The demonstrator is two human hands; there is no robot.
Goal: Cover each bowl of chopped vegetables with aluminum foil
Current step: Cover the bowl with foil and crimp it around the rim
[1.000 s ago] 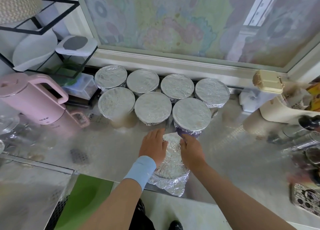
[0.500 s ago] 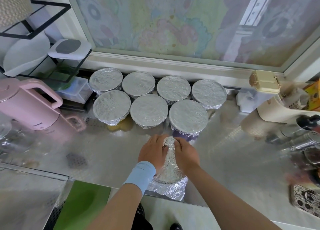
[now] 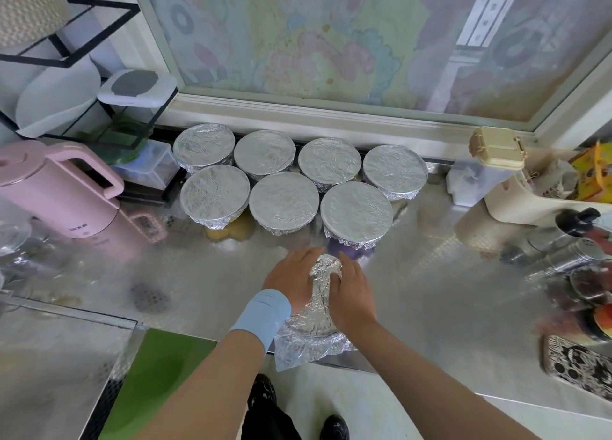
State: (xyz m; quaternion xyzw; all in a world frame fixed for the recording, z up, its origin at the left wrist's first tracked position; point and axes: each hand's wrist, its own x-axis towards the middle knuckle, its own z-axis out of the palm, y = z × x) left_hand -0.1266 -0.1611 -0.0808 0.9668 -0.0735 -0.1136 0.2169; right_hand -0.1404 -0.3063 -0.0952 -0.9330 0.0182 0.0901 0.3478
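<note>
My left hand and right hand squeeze the crumpled foil between them, fingers curled round its bunched top, at the counter's front edge. Seven covered bowls stand in two touching rows along the back edge

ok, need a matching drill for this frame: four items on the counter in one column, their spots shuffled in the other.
Items
1. pink kettle
2. beige latch box
3. phone
4. bowl being wrapped

Spots
A. between left hand and right hand, at the near edge of the counter
B. far left
C. near right corner, lying flat
D. right of the seven covered bowls, by the window

Pairs: 1-B, 2-D, 3-C, 4-A
</note>
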